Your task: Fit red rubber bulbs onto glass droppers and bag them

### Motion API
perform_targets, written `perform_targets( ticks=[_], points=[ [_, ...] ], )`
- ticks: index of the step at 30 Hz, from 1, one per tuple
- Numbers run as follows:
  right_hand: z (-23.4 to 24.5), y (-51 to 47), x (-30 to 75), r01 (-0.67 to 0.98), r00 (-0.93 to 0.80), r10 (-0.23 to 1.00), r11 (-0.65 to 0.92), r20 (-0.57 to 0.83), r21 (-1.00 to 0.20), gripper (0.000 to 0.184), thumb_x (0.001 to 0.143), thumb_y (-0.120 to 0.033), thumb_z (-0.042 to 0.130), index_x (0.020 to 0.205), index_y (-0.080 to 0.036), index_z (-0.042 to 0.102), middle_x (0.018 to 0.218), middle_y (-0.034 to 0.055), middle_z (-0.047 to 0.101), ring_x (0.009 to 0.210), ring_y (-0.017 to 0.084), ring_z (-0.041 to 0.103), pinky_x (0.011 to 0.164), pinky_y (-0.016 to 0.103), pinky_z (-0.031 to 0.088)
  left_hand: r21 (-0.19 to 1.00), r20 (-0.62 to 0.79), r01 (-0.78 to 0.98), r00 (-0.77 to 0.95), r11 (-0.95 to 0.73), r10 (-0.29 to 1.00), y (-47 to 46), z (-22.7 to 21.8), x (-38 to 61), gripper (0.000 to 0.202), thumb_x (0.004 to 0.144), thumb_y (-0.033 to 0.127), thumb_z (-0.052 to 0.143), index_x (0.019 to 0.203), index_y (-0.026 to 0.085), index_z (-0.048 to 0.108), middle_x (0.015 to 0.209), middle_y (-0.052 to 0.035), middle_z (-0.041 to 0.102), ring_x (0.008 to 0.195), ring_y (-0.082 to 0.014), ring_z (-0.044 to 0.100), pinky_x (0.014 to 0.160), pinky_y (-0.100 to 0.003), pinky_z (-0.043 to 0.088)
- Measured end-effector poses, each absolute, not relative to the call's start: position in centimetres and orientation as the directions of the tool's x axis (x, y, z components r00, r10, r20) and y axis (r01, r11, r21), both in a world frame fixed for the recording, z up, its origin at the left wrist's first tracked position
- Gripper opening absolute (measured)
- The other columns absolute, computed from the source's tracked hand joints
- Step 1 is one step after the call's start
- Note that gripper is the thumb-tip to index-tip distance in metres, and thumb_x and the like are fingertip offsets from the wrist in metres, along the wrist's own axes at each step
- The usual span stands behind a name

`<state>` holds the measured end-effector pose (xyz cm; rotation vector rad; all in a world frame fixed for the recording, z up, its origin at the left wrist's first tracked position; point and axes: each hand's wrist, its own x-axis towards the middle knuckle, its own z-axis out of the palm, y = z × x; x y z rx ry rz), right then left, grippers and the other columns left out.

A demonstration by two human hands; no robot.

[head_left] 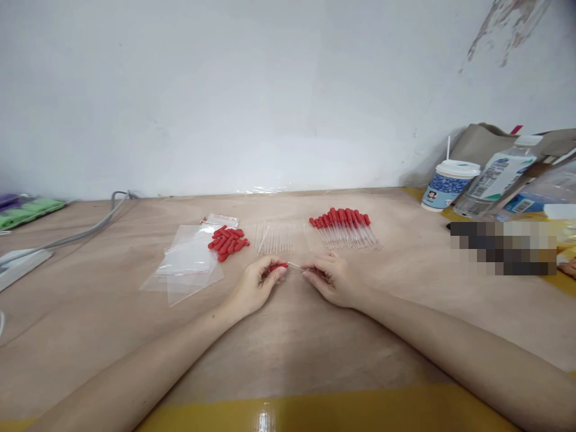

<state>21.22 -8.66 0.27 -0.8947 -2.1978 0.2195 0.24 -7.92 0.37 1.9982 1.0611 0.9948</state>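
Over the worktop (pixel 288 354), our left fingers (pixel 275 275) pinch a red dropper bulb (pixel 281 266), our right fingers (pixel 316 279) a clear pipette tube (pixel 294 266), ends close together. We judge this as fitting; seating calls for straight alignment.

Left hand (pixel 258 285) pinches red bulb (pixel 281 266); right hand (pixel 335 281) holds thin clear tube (pixel 294 266), ends close together. Beyond: loose red bulbs (pixel 228 242) beside clear bags (pixel 186 249), row of bare tubes (pixel 275 239), row of red-bulbed droppers (pixel 344 219). Cup (pixel 447 187), bottle (pixel 498 174) at right.
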Motion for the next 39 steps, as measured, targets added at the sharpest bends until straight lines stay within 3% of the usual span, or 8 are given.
perform_targets(
  ticks=[7, 12, 17, 21, 23, 30, 36, 39],
  points=[
    [-0.2, -8.3, 21.1, 0.428, -0.486, 0.651, 0.759, 0.584, -0.491, 0.018, 0.087, -0.028, 0.046, 0.090, -0.018, 0.062, 0.073, 0.0010, 0.062, 0.063, 0.012, 0.053, 0.068, 0.027, 0.036, 0.921, 0.245, 0.189, 0.395, -0.339, 0.886, -7.8, 0.2, 0.4, 0.022, 0.080, 0.033, 0.057, 0.085, 0.012, 0.058, 0.068, -0.0016, 0.062, 0.060, -0.0105, 0.058, 0.061, -0.024, 0.049],
    [0.0, -7.6, 21.9, 0.429, -0.554, 0.654, 0.754, 0.514, -0.497, 0.017, 0.087, -0.026, 0.048, 0.087, -0.020, 0.064, 0.071, -0.0011, 0.064, 0.062, 0.011, 0.054, 0.074, 0.031, 0.030, 0.943, 0.172, 0.189, 0.428, -0.274, 0.887, -8.1, 0.4, 0.3, 0.022, 0.076, 0.033, 0.061, 0.083, 0.012, 0.062, 0.062, -0.0008, 0.062, 0.056, -0.0100, 0.058, 0.058, -0.023, 0.050],
    [0.6, -7.4, 22.5, 0.444, -0.659, 0.544, 0.839, 0.519, -0.316, 0.017, 0.087, -0.023, 0.048, 0.090, -0.021, 0.065, 0.069, -0.0019, 0.063, 0.059, 0.009, 0.052, 0.072, 0.031, 0.024, 0.944, 0.089, 0.233, 0.500, -0.233, 0.861, -8.5, 0.6, 0.3, 0.020, 0.076, 0.031, 0.060, 0.081, 0.012, 0.063, 0.061, 0.0001, 0.061, 0.054, -0.0090, 0.057, 0.055, -0.021, 0.049],
    [0.6, -7.8, 22.3, 0.535, -0.638, 0.455, 0.842, 0.621, -0.067, 0.021, 0.087, -0.019, 0.044, 0.088, -0.020, 0.065, 0.071, 0.0004, 0.062, 0.058, 0.010, 0.048, 0.066, 0.031, 0.022, 0.938, 0.084, 0.262, 0.458, -0.225, 0.885, -8.5, 0.6, 0.3, 0.021, 0.075, 0.031, 0.061, 0.083, 0.011, 0.063, 0.059, 0.0001, 0.061, 0.053, -0.0090, 0.057, 0.054, -0.021, 0.048],
    [0.3, -8.2, 21.9, 0.577, -0.609, 0.444, 0.817, 0.657, -0.018, 0.022, 0.086, -0.016, 0.043, 0.086, -0.019, 0.064, 0.070, 0.0010, 0.061, 0.057, 0.010, 0.046, 0.064, 0.031, 0.022, 0.935, 0.096, 0.269, 0.433, -0.230, 0.896, -8.4, 0.6, 0.4, 0.022, 0.075, 0.031, 0.061, 0.084, 0.011, 0.063, 0.059, 0.0001, 0.061, 0.052, -0.0091, 0.057, 0.054, -0.021, 0.047],
    [0.3, -8.3, 21.4, 0.528, -0.567, 0.542, 0.817, 0.620, -0.231, 0.019, 0.088, -0.019, 0.042, 0.088, -0.017, 0.062, 0.067, 0.0010, 0.058, 0.059, 0.011, 0.047, 0.064, 0.028, 0.031, 0.911, 0.164, 0.294, 0.382, -0.288, 0.909, -8.2, 0.2, 0.5, 0.022, 0.073, 0.032, 0.063, 0.083, 0.013, 0.063, 0.064, -0.0003, 0.062, 0.056, -0.0103, 0.057, 0.056, -0.022, 0.047],
    [0.9, -7.9, 22.6, 0.510, -0.546, 0.658, 0.752, 0.518, -0.418, 0.013, 0.084, -0.026, 0.049, 0.086, -0.016, 0.058, 0.068, 0.0012, 0.056, 0.057, 0.010, 0.048, 0.054, 0.023, 0.036, 0.843, 0.194, 0.391, 0.419, -0.369, 0.887, -7.8, 0.2, 0.1, 0.024, 0.078, 0.034, 0.059, 0.092, 0.016, 0.064, 0.085, -0.0040, 0.067, 0.070, -0.0140, 0.060, 0.065, -0.025, 0.047],
    [0.6, -7.9, 22.6, 0.506, -0.544, 0.663, 0.749, 0.515, -0.428, 0.014, 0.085, -0.025, 0.047, 0.082, -0.017, 0.058, 0.068, 0.0016, 0.056, 0.059, 0.011, 0.049, 0.055, 0.023, 0.038, 0.859, 0.165, 0.371, 0.452, -0.353, 0.877, -7.7, 0.2, 0.1, 0.024, 0.080, 0.034, 0.056, 0.090, 0.015, 0.065, 0.074, -0.0029, 0.065, 0.065, -0.0131, 0.058, 0.061, -0.024, 0.046]
  ],
)
